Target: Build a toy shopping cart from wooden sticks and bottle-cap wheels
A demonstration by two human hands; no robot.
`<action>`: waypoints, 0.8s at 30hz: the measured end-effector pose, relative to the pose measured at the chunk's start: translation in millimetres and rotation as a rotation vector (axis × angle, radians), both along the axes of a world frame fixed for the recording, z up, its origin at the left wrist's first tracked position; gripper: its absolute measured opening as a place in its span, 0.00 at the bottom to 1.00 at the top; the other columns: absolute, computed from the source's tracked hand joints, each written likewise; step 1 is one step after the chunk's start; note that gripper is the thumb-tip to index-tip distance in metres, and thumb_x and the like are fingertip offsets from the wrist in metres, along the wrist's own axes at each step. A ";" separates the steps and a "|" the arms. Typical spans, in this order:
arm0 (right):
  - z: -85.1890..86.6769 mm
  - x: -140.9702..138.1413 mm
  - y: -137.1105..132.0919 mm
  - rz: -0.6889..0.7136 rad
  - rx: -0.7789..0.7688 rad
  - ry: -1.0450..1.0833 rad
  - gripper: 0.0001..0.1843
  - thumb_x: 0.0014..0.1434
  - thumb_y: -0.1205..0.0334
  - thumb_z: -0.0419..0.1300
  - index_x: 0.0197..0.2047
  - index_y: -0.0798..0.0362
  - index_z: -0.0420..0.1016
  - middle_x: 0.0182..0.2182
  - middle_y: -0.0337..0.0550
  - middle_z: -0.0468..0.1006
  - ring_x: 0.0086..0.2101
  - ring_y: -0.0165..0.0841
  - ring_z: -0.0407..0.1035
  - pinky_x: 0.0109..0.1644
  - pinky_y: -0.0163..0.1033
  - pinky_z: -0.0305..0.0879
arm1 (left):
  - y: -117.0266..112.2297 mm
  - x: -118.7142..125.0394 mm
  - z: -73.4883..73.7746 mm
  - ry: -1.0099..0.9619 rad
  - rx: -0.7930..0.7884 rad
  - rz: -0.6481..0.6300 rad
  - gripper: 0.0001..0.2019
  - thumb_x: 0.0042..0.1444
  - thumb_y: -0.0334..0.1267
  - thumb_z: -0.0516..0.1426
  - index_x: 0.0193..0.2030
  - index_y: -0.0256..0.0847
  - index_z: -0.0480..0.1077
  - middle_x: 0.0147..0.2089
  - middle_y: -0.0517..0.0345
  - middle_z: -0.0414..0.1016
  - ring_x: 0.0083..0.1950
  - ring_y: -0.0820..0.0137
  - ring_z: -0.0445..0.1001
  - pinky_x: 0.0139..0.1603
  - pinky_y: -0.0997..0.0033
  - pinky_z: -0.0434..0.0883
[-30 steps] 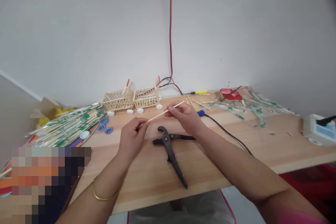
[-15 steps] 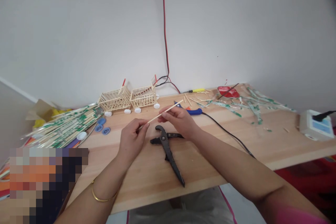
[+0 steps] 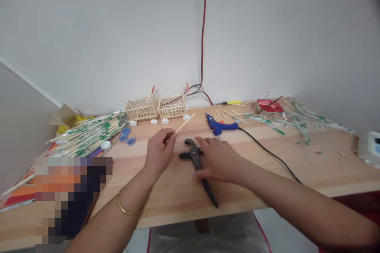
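Observation:
Pinched in my left hand (image 3: pixel 160 148) is a thin wooden stick (image 3: pixel 185 122), its free end slanting up to the right above the table. My right hand (image 3: pixel 218 158) is over a black cutter with a hooked jaw (image 3: pixel 194 153), fingers apart and thumb at its handle. Part of the cutter is hidden beneath that hand. Just beyond the right fingers lies a blue glue gun (image 3: pixel 221 125) with a black cord.
Two stick-built carts (image 3: pixel 142 108) on white wheels stand near the wall. Wrapped sticks (image 3: pixel 97 132) and blue caps (image 3: pixel 130 141) lie left. Cut pieces, a yellow-handled tool (image 3: pixel 233 102), torn wrappers (image 3: pixel 303 124) and a white power box (image 3: pixel 369 148) are to the right.
My right hand has let go of the stick and come down over the cutter, spreading its fingers. The stick stays in my left hand. The view has shifted left.

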State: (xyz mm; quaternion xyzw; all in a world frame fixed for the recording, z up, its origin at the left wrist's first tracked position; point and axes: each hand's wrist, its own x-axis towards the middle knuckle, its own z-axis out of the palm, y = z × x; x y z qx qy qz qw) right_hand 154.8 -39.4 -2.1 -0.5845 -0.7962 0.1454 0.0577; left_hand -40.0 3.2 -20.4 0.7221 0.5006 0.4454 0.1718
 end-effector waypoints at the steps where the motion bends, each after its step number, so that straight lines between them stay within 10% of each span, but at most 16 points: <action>1: -1.1 0.8 -9.2 -0.007 -0.010 -0.077 0.57 0.34 0.37 0.69 0.63 0.57 0.59 0.50 0.63 0.72 0.50 0.57 0.64 0.51 0.57 0.58 | 0.6 -1.4 0.2 -0.013 0.005 0.011 0.07 0.58 0.38 0.55 0.36 0.39 0.74 0.32 0.59 0.76 0.31 0.73 0.71 0.34 0.75 0.67; 12: -9.8 8.6 -19.2 -0.111 -0.015 0.067 0.30 0.45 0.61 0.58 0.54 0.57 0.66 0.44 0.57 0.73 0.44 0.48 0.66 0.45 0.48 0.61 | -2.3 -5.5 8.6 -0.177 -0.043 0.015 0.08 0.56 0.39 0.56 0.32 0.39 0.73 0.26 0.63 0.70 0.27 0.75 0.65 0.30 0.77 0.63; 21: -5.4 29.4 -8.8 -0.208 -0.616 1.418 0.24 0.48 0.57 0.52 0.49 0.53 0.67 0.43 0.51 0.76 0.43 0.40 0.71 0.46 0.46 0.66 | -6.2 -8.8 15.5 -0.249 -0.056 0.015 0.08 0.54 0.39 0.57 0.28 0.38 0.71 0.24 0.64 0.68 0.26 0.76 0.63 0.29 0.76 0.60; 24: -4.0 21.7 -14.5 -0.208 -0.719 1.570 0.25 0.51 0.49 0.55 0.49 0.52 0.66 0.41 0.51 0.75 0.41 0.39 0.71 0.46 0.47 0.66 | -5.4 -8.3 12.8 -0.289 -0.073 -0.005 0.08 0.54 0.39 0.57 0.28 0.39 0.71 0.24 0.64 0.67 0.27 0.76 0.63 0.30 0.76 0.60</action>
